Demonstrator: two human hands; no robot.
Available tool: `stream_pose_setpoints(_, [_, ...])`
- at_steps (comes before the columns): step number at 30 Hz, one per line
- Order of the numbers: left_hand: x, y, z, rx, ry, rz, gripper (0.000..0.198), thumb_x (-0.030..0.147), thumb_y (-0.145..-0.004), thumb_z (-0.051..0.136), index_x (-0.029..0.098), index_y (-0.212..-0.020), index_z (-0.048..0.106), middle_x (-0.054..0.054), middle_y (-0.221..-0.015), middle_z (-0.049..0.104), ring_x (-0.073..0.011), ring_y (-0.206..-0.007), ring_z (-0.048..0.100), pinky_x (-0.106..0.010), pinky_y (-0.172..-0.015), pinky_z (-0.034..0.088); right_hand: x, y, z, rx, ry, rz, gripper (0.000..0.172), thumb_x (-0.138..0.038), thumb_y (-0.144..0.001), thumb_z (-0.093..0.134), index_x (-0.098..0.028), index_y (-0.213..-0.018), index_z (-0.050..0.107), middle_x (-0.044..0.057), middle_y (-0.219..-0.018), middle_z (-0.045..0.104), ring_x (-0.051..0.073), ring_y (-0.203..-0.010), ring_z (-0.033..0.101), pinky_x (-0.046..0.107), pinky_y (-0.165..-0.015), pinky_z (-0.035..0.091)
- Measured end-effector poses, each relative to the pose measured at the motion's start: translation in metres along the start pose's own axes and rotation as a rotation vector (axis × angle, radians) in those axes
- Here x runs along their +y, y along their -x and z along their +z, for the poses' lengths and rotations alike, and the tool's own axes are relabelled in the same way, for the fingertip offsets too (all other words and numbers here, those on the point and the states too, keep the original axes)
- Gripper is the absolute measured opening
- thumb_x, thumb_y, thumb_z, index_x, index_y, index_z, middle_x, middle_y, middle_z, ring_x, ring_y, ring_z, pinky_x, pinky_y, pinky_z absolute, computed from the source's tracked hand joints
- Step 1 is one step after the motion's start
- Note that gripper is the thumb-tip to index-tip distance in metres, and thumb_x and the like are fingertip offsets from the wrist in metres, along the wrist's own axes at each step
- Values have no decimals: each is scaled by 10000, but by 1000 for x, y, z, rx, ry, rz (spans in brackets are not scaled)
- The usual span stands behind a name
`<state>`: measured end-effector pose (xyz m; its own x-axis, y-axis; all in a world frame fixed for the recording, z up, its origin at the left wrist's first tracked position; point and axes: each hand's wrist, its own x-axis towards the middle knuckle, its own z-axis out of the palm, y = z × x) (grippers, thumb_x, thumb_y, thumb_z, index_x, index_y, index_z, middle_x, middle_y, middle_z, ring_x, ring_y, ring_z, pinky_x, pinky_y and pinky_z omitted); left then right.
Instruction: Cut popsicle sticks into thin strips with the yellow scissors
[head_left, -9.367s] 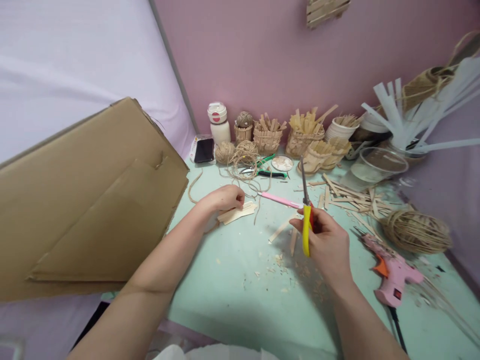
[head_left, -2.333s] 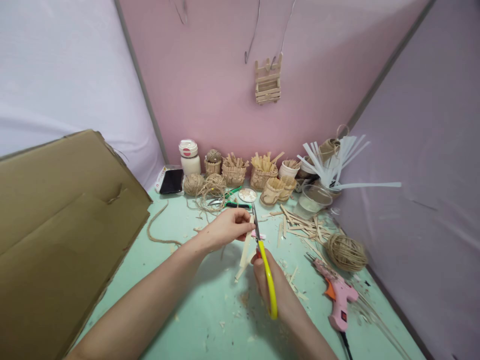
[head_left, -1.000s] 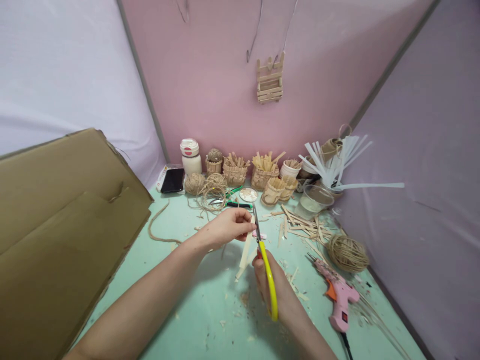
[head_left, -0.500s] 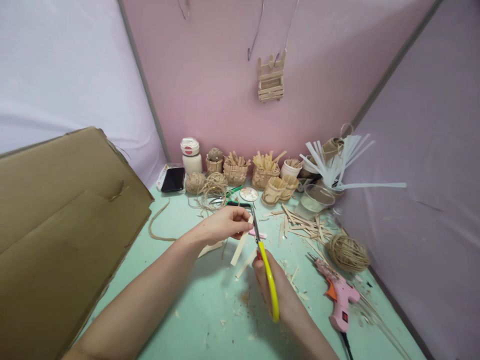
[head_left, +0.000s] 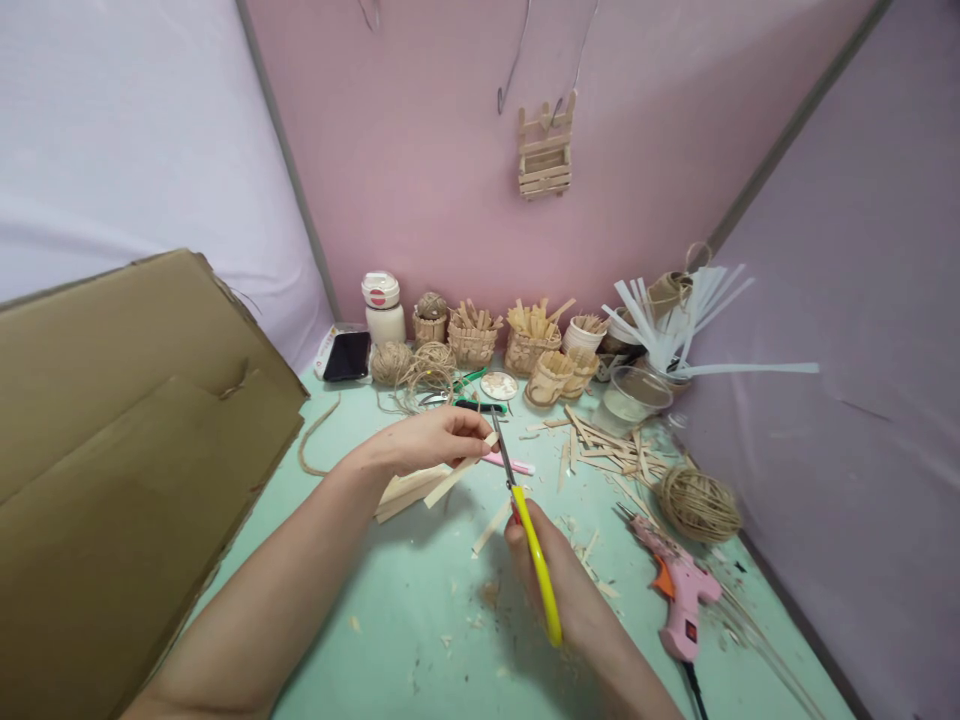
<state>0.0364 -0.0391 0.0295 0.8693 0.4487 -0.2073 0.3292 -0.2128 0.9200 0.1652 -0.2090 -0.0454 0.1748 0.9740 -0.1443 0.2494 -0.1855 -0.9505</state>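
Note:
Pinched in the fingers of my left hand is a flat, pale wooden strip, slanting down to the left. My right hand is closed round the yellow-handled scissors, whose blades point up and away, right beside the strip's upper end. I cannot tell whether the blades touch the strip. Below my left hand, more pale wooden strips lie on the table. A pink pen-like tool lies behind the scissor blades, and another loose strip rests left of my right hand.
A pink glue gun and a twine ball lie at the right. Scattered sticks are behind them. Small baskets line the back wall. A large cardboard sheet leans at the left.
My left hand has shifted a little left and turned, tilting the strip flatter, with its lower end swinging left. The scissors stay nearly in place, their tips slightly further left.

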Motion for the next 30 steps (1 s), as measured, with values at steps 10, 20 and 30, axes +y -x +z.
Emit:
stream_pose_setpoints(10, [-3,2,-10,32,-118,-7,243,373,-751,569,216,-880,703,20,-732,580,-111,-644,441,-194,-572,321,8,-2,-3,-55,42,84,274,-467,-904,420,-227,-775,392,-77,-609,346,95,-490,306,211,-447,254])
stream_pose_setpoints(20, [-8,4,-19,-12,-188,57,241,352,-768,557,193,-855,716,5,-795,638,-133,-743,514,-191,-660,372,-6,-3,-5,-40,122,74,234,-385,-870,449,-214,-721,392,-60,-642,388,113,-573,345,233,-531,280])
stream_pose_setpoints(30, [-10,10,-27,95,-421,64,186,329,-741,598,192,-701,718,-5,-689,654,-129,-634,532,-203,-578,351,-3,-8,-8,-69,159,102,268,-435,-847,462,-216,-712,386,-47,-665,409,131,-614,381,246,-564,298])
